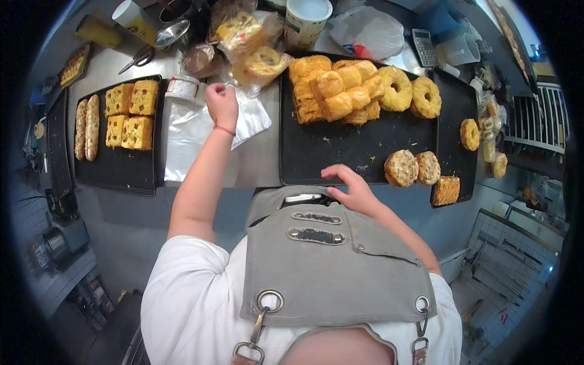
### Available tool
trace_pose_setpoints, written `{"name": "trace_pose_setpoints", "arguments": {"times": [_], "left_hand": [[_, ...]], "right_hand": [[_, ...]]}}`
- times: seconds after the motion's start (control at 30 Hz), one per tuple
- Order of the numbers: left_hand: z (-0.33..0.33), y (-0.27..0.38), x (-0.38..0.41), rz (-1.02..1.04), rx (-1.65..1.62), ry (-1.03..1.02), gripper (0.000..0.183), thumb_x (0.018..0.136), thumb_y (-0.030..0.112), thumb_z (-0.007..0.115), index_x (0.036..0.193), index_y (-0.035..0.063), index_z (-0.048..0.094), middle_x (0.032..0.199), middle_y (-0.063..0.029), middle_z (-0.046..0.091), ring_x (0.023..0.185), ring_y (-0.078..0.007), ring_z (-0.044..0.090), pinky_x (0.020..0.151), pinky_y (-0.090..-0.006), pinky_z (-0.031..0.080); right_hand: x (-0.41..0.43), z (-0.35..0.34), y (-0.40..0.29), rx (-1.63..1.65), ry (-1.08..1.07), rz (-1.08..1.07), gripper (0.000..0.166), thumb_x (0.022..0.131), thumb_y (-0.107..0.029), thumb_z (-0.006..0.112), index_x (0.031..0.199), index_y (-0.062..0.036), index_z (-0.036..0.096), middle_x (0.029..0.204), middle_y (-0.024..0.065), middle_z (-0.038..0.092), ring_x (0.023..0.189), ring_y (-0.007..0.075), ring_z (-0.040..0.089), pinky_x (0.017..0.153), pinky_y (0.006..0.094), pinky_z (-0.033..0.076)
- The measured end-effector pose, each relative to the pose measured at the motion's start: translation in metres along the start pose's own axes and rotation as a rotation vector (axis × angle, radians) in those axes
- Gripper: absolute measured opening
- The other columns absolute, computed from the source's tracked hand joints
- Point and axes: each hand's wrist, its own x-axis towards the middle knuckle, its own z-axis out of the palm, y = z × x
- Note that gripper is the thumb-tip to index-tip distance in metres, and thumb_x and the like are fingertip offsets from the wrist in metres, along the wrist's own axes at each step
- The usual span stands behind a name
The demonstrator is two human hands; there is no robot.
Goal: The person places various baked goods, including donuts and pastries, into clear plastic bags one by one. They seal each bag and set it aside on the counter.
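My left hand [222,106], its fingers curled, is above a stack of clear plastic bags [182,155]; whether it pinches one cannot be told. A roll of tape or labels [182,87] lies just left of it, and bagged bread rings [262,64] lie beyond. Near the front edge of a black baking tray [319,150] is my right hand [349,187], fingers apart and holding nothing. That tray bears glossy bread rolls [340,89], ring-shaped breads [395,88] and two crumb-topped round buns [401,168].
On the left, another black tray [127,171] holds square topped breads [137,132] and two long loaves [92,127]. Scissors [138,59], a paper tub [306,20], a calculator [424,47] and a clear measuring jug [458,49] stand or lie along the back. A square pastry [446,190] sits at the right tray's corner.
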Motion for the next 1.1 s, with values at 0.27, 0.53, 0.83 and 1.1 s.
{"name": "trace_pose_setpoints", "arguments": {"times": [0.27, 0.53, 0.83, 1.1], "left_hand": [[-0.113, -0.044, -0.105, 0.435, 0.619, -0.415, 0.058, 0.072, 0.021, 0.076, 0.12, 0.0039, 0.05, 0.125, -0.0129, 0.052, 0.119, -0.031, 0.045, 0.102, -0.0419, 0.035], [-0.161, -0.076, -0.107, 0.362, 0.867, -0.372, 0.041, 0.076, 0.026, 0.073, 0.11, 0.0072, 0.059, 0.123, -0.0073, 0.058, 0.114, -0.0237, 0.054, 0.107, -0.0468, 0.033], [-0.197, -0.108, -0.146, 0.483, 0.751, -0.29, 0.013, 0.082, 0.009, 0.062, 0.094, 0.0072, 0.065, 0.106, -0.0066, 0.067, 0.098, -0.0225, 0.061, 0.105, -0.0463, 0.037], [-0.2, -0.105, -0.134, 0.495, 0.502, -0.218, 0.009, 0.077, 0.004, 0.064, 0.071, 0.0064, 0.059, 0.073, -0.0076, 0.06, 0.076, -0.0257, 0.059, 0.1, -0.0438, 0.042]], "right_hand": [[-0.072, -0.015, 0.036, 0.461, -0.385, 0.282, 0.057, 0.102, -0.042, 0.037, 0.149, -0.0106, 0.031, 0.159, 0.0078, 0.018, 0.147, 0.0227, 0.012, 0.118, 0.0388, 0.011], [-0.117, -0.011, 0.098, 0.492, -0.353, 0.474, 0.063, 0.1, -0.041, 0.045, 0.152, -0.0142, 0.022, 0.158, 0.0058, 0.015, 0.144, 0.0201, 0.017, 0.116, 0.0365, 0.015], [-0.122, -0.036, 0.061, 0.193, -0.427, 0.804, 0.058, 0.098, -0.038, 0.052, 0.146, -0.0101, 0.034, 0.148, 0.0084, 0.034, 0.135, 0.0194, 0.033, 0.111, 0.0359, 0.027], [-0.125, -0.052, 0.071, 0.159, -0.33, 0.879, 0.047, 0.096, -0.03, 0.058, 0.135, -0.0051, 0.048, 0.128, 0.0082, 0.056, 0.119, 0.0172, 0.05, 0.101, 0.0337, 0.04]]}}
